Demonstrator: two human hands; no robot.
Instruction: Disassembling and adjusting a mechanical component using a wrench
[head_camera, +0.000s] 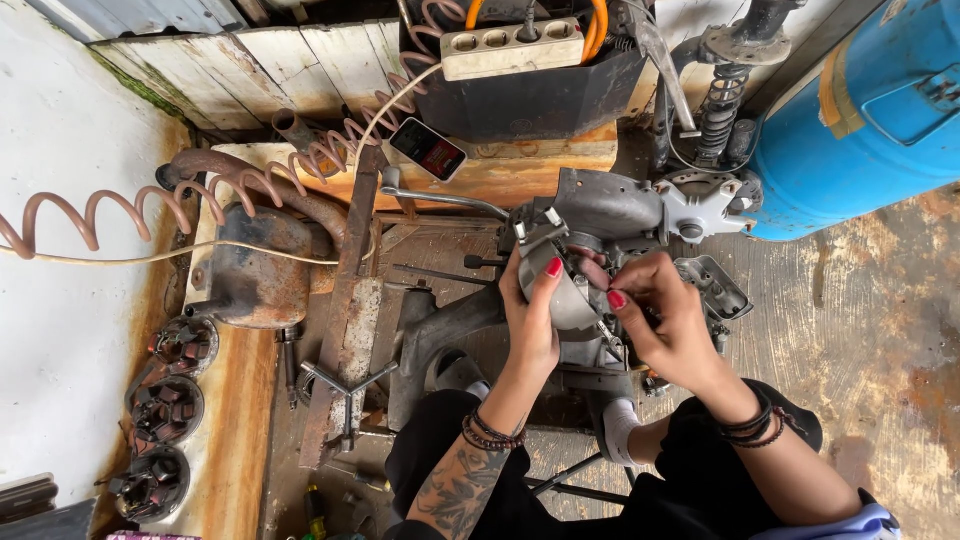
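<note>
Much of the grey engine casing is covered by the two hands, and its lower part disappears behind the wrists and the black-clad knees, so I can't make out how it is propped up. What exactly sits under the fingertips is too small and shadowed to name.

The left hand lies flat against the rounded grey cover at the casing's front, fingers pressed together along its left edge, thumb on the face. The right hand comes in from the other side, its fingers curled and pinching at something tiny near the cover's upper right rim; the piece itself is hidden by the fingertips. The cover sits between the two hands, touching both.

To the left, on the rusty worktop, lie a rusted exhaust muffler and three copper-wound stator coils. A phone rests on a wooden ledge behind, beneath a power strip. A blue drum is cut off at the right.
</note>
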